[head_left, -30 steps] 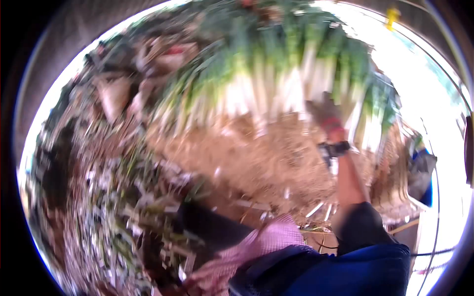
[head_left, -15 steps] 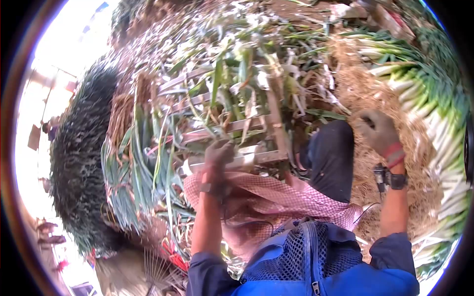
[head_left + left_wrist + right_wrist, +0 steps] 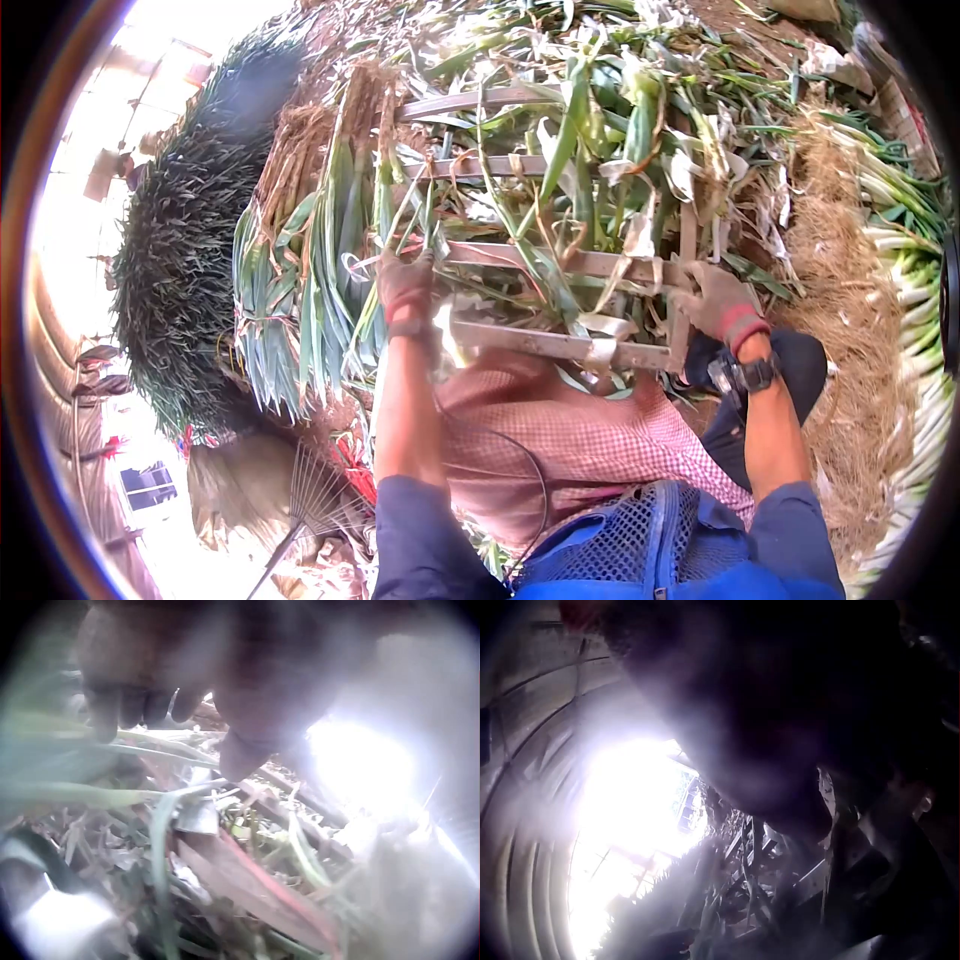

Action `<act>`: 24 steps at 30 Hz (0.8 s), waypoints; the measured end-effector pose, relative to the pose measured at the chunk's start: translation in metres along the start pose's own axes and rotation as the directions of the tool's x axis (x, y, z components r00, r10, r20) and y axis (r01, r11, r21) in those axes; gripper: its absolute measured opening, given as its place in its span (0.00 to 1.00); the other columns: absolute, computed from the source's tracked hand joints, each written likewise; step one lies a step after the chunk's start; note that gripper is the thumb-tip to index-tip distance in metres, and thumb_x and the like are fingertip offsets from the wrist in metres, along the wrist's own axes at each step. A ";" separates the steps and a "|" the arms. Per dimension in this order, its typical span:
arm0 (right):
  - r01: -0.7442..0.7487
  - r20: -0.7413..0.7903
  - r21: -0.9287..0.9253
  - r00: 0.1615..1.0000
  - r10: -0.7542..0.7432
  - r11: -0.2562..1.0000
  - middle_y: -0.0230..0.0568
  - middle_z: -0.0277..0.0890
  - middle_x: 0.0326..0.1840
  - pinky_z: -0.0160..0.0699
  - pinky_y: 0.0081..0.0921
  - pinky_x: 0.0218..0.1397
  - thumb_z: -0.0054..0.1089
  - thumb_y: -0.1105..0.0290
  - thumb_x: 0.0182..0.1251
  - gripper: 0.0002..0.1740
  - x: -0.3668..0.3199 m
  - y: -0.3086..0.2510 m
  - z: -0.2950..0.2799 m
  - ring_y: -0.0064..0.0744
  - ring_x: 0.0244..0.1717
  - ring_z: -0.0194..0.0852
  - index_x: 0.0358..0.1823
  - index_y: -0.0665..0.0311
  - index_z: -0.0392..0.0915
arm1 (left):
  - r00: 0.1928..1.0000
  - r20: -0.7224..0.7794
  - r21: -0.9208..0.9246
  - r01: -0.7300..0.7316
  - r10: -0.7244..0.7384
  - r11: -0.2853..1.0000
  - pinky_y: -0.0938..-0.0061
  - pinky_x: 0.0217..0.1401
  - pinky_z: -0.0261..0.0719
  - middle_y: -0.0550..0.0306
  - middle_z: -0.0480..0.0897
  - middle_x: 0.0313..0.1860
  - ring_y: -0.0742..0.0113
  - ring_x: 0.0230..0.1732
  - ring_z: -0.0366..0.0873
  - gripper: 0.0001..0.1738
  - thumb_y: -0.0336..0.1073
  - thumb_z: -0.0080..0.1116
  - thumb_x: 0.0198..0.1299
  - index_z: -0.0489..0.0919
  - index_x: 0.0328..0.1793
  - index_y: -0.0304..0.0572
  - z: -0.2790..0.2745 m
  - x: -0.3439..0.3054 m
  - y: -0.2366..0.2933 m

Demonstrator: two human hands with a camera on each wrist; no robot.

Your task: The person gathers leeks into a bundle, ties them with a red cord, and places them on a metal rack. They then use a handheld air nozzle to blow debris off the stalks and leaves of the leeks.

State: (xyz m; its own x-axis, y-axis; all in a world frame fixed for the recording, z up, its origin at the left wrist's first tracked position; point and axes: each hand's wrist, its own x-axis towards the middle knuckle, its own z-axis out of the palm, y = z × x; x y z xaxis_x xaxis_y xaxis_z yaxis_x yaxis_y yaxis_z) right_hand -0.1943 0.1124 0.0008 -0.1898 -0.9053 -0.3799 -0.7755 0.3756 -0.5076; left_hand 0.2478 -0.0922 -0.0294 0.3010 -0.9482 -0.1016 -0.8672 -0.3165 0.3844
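Observation:
A slatted wooden frame (image 3: 560, 345) strewn with leek leaves lies before the person's lap. Over its left end is the gloved left hand (image 3: 405, 285), close to loose green leaves. In the left wrist view, fingers (image 3: 105, 712) hang downward, apart from the thumb, above a slat (image 3: 232, 881) and leaf scraps. The gloved right hand (image 3: 718, 300) is at the frame's right side, its fingers overlapping the side rail (image 3: 680, 335); I cannot tell whether they curl round it. The right wrist view shows this hand dark.
Bundled leeks (image 3: 320, 290) lie left of the frame, before a tall leafy pile (image 3: 195, 250). A row of white-stemmed leeks (image 3: 915, 310) lines the right, beside fibrous roots (image 3: 840, 330). A fan rake (image 3: 310, 495) is at lower left. Checked cloth (image 3: 560, 430) covers the lap.
The view has turned from the leek row to the slatted frame. The right hand has left the leeks and come to the frame's right side; the left hand is now at its left end.

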 end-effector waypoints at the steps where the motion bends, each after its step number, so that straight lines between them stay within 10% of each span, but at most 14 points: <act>1: -0.044 -0.005 -0.054 0.999 0.044 0.998 0.58 0.87 0.61 0.83 0.49 0.64 0.71 0.45 0.69 0.34 0.004 -0.002 0.006 0.61 0.62 0.85 0.67 0.62 0.82 | 1.000 -0.012 0.100 0.025 -0.024 0.995 0.58 0.85 0.67 0.34 0.73 0.82 0.42 0.84 0.68 0.53 0.59 0.78 0.58 0.71 0.83 0.36 0.002 0.012 -0.003; 6: -0.133 0.016 -0.001 0.991 0.133 0.991 0.60 0.84 0.67 0.81 0.50 0.70 0.71 0.47 0.71 0.37 0.033 0.001 0.018 0.61 0.68 0.82 0.73 0.63 0.77 | 0.998 0.062 0.330 -0.011 -0.010 0.944 0.57 0.84 0.68 0.32 0.73 0.81 0.39 0.83 0.69 0.64 0.72 0.74 0.56 0.63 0.88 0.37 0.013 0.037 -0.002; 10: -0.145 -0.105 0.085 0.983 0.153 0.986 0.60 0.85 0.65 0.82 0.50 0.68 0.69 0.44 0.72 0.39 0.056 -0.004 0.035 0.60 0.66 0.84 0.72 0.66 0.77 | 0.990 0.142 0.191 -0.006 -0.022 0.982 0.51 0.66 0.82 0.29 0.84 0.63 0.37 0.66 0.84 0.35 0.49 0.71 0.61 0.78 0.73 0.43 0.042 0.040 0.001; 12: -0.156 -0.148 0.076 0.975 0.166 0.985 0.60 0.86 0.63 0.83 0.50 0.66 0.69 0.42 0.72 0.39 0.071 -0.019 0.047 0.59 0.65 0.85 0.71 0.66 0.77 | 0.967 0.255 0.164 -0.043 0.000 0.986 0.50 0.60 0.85 0.36 0.90 0.52 0.37 0.56 0.89 0.25 0.53 0.68 0.67 0.86 0.61 0.44 0.044 0.034 0.008; 14: -0.186 -0.043 -0.100 0.982 0.182 0.978 0.59 0.88 0.58 0.85 0.51 0.63 0.65 0.37 0.74 0.39 0.089 -0.038 0.058 0.57 0.60 0.88 0.69 0.64 0.79 | 0.980 0.186 0.055 -0.076 0.065 0.996 0.52 0.52 0.86 0.40 0.92 0.46 0.40 0.47 0.91 0.21 0.52 0.66 0.68 0.88 0.55 0.45 0.056 0.019 0.022; 18: -0.103 0.109 0.143 0.990 0.087 0.984 0.58 0.89 0.49 0.86 0.50 0.55 0.61 0.31 0.74 0.41 0.120 -0.081 0.083 0.56 0.51 0.90 0.62 0.65 0.83 | 0.924 0.321 -0.078 -0.192 0.207 0.978 0.49 0.44 0.84 0.38 0.88 0.39 0.36 0.37 0.87 0.12 0.42 0.60 0.70 0.84 0.44 0.41 0.109 0.004 0.053; 20: 0.094 -0.005 0.196 0.996 -0.094 0.976 0.59 0.89 0.37 0.86 0.45 0.46 0.63 0.32 0.74 0.40 0.147 -0.086 0.118 0.53 0.39 0.91 0.44 0.72 0.88 | 0.806 0.409 -0.262 -0.344 0.427 0.901 0.64 0.47 0.84 0.49 0.90 0.37 0.64 0.40 0.87 0.13 0.40 0.71 0.66 0.87 0.52 0.41 0.131 -0.054 0.093; 22: -0.078 0.125 0.124 0.990 0.063 0.989 0.61 0.86 0.31 0.82 0.41 0.37 0.72 0.35 0.68 0.37 0.146 -0.116 0.090 0.44 0.31 0.88 0.37 0.72 0.89 | 0.383 0.570 -0.584 -0.434 0.727 0.686 0.68 0.55 0.83 0.52 0.90 0.42 0.67 0.46 0.85 0.14 0.31 0.70 0.65 0.86 0.56 0.36 0.158 -0.068 0.104; 24: -0.197 0.244 0.522 0.967 0.076 0.830 0.61 0.87 0.31 0.82 0.40 0.35 0.75 0.41 0.66 0.32 0.159 -0.093 0.076 0.44 0.31 0.88 0.36 0.72 0.90 | 0.399 0.771 -0.592 0.166 0.496 0.788 0.71 0.63 0.80 0.54 0.91 0.50 0.66 0.52 0.85 0.19 0.28 0.70 0.65 0.86 0.62 0.32 0.066 -0.090 0.149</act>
State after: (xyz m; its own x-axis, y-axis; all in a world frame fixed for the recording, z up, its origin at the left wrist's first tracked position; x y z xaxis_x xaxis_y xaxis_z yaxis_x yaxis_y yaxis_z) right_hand -0.1064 -0.0512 -0.0711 -0.0957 -0.7982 -0.5947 -0.2922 0.5936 -0.7498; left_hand 0.0655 -0.0557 -0.0239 -0.6160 -0.5564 -0.5577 -0.3988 -0.3903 0.8299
